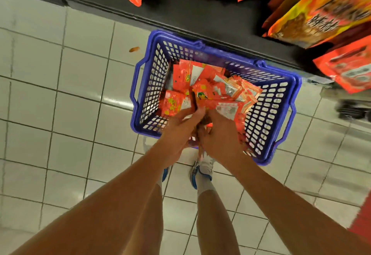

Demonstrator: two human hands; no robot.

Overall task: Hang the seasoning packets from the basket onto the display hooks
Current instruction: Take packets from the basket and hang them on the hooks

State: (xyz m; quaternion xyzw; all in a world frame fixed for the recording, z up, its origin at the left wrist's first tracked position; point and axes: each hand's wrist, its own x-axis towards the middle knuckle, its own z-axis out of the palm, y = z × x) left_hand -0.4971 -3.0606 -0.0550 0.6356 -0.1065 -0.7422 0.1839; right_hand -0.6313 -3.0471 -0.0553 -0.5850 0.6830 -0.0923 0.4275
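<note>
Head view, looking straight down. Blue plastic basket [216,94] sits on the white tiled floor [60,98], just right of frame centre, its far rim close against the dark base of the display shelf [180,9] at 12 o'clock. Red-orange seasoning packets [210,86] lie in a loose heap inside the basket, filling most of its bottom; some show white printed backs.

Both bare arms reach down from 6 o'clock into the near side of the basket. Left hand [178,132]: fingers curled into the heap, gripping packets at its near edge. Right hand [218,134]: just beside the left, touching it, fingers curled down among the packets and gripping them; fingertips hidden under the foil.

Larger orange-red bags [321,13] hang at 1 to 3 o'clock, more along the top edge at 12. Hooks themselves not visible.

Small orange scrap [134,49] on the floor at 10 o'clock from the basket, well apart from it. White-and-blue shoe [202,170] under the hands at 6 o'clock of the basket, touching its near rim in the view.
</note>
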